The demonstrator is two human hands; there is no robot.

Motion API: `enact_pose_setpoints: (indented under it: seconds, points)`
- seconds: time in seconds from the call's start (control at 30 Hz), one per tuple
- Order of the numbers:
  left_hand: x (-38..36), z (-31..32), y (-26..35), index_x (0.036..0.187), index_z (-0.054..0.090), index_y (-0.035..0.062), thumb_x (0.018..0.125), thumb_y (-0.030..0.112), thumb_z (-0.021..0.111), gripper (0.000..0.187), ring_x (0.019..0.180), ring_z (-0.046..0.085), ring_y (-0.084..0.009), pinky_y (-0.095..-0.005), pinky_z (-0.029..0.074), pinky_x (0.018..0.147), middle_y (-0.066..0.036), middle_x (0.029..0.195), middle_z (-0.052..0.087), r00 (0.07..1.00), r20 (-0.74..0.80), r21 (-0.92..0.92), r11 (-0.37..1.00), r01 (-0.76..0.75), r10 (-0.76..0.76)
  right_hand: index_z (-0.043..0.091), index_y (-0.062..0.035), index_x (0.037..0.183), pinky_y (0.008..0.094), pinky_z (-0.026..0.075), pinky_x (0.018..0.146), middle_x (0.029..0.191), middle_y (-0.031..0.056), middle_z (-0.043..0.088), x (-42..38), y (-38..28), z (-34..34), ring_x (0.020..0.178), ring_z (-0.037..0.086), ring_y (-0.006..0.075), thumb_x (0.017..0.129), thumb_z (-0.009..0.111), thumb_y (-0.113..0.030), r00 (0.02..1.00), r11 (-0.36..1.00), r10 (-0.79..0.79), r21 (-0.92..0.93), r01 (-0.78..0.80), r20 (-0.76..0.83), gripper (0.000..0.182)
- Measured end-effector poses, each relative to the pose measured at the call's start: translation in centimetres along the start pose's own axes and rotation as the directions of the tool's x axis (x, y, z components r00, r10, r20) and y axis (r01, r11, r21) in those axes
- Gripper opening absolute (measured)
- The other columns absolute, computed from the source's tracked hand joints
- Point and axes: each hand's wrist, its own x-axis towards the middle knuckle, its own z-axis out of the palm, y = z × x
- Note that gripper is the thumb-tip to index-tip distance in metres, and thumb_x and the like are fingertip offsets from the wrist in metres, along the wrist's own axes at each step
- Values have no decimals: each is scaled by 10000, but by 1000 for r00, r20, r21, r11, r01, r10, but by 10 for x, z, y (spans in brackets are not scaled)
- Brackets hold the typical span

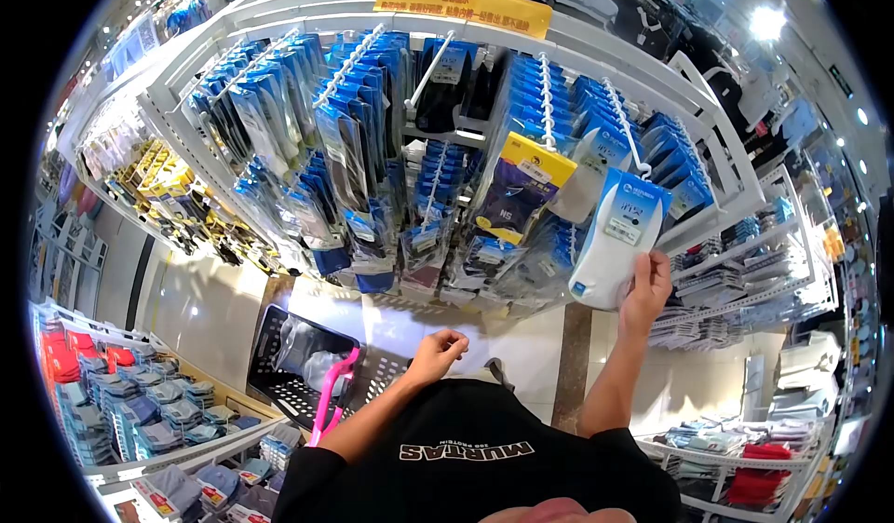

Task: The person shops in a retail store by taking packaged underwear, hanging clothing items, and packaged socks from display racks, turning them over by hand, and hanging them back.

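Observation:
My right hand [645, 290] grips the lower right edge of a pack of white socks [618, 230] with a blue header card and a pale label. The top of the pack is right at the tip of a white display hook [622, 122]. My left hand [436, 356] is in front of my body with its fingers curled in and nothing showing in them. To the left of the white pack, a yellow-topped dark pack [523, 188] hangs at the front of another hook, ahead of a row of blue-topped packs [538, 95].
A black shopping basket [264, 360] with a pink handle [328, 397] stands on the floor at my left, clear plastic packs inside. The white rack [321, 22] carries a yellow sign [463, 8]. Shelves of folded goods [149, 402] flank me at lower left and right.

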Motion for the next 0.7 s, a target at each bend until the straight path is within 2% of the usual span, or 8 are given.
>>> enact_pose_setpoints:
  seconds: [0.13,0.37,0.4,0.5,0.57,0.63,0.67,0.7]
  points:
    - [7,-1,2,1001,645,-13,935,249,635,270,676,569,-80,-256,472,611,-30,775,644,986,96,92,985,-146,137,567,2,1124,230,433,837,1022,25,605,-25,-1,5,912,540,83,983,558,-116,1000,1000,3,4,-3,8,184]
    - [6,-9,12,990,643,-4,941,251,635,260,637,505,-49,-237,425,562,15,726,597,978,179,44,992,-117,108,586,-13,1108,231,445,812,1008,25,631,-28,-7,23,899,566,90,978,564,-124,999,969,38,245,-36,-6,173]
    - [5,-14,14,1007,636,-15,933,232,650,259,798,588,-84,-251,488,714,-18,858,645,976,216,42,999,-22,13,586,-16,1106,237,453,818,1015,30,636,-29,-8,21,907,577,98,977,562,-121,999,951,47,305,-51,21,168]
    - [3,-16,21,1017,635,-11,934,238,650,263,809,587,-86,-251,485,718,-22,864,647,982,188,20,1000,-14,10,580,-54,1122,290,491,863,1028,19,632,-42,-14,34,935,600,132,976,550,-103,968,881,236,401,-249,83,157]
    - [6,-15,30,1040,628,-12,928,247,661,284,816,588,-94,-257,485,741,-30,886,653,983,167,-68,996,-60,71,589,-72,1110,307,538,742,915,9,635,-59,20,29,828,628,143,928,633,-187,863,772,480,391,-501,158,220]
    - [6,-13,46,1065,615,-22,931,254,658,309,824,583,-97,-269,487,763,-42,915,656,984,125,-142,984,-112,130,611,-18,1060,295,492,568,818,60,628,-88,40,49,634,597,133,997,494,-283,802,842,490,55,-537,341,297]
    - [9,-15,42,1176,568,-18,920,246,670,382,886,599,-114,-284,496,805,-63,1016,654,978,111,-109,980,-166,178,605,-9,1072,311,449,480,718,63,598,-103,50,66,524,554,143,979,505,-324,715,718,438,267,-643,546,344]
    - [9,-16,47,1214,543,-14,916,241,673,413,894,599,-118,-290,498,804,-68,1042,647,964,83,-156,959,-238,253,596,-18,1065,300,425,472,652,53,557,-120,69,72,501,528,146,966,508,-351,558,568,482,244,-786,676,359]
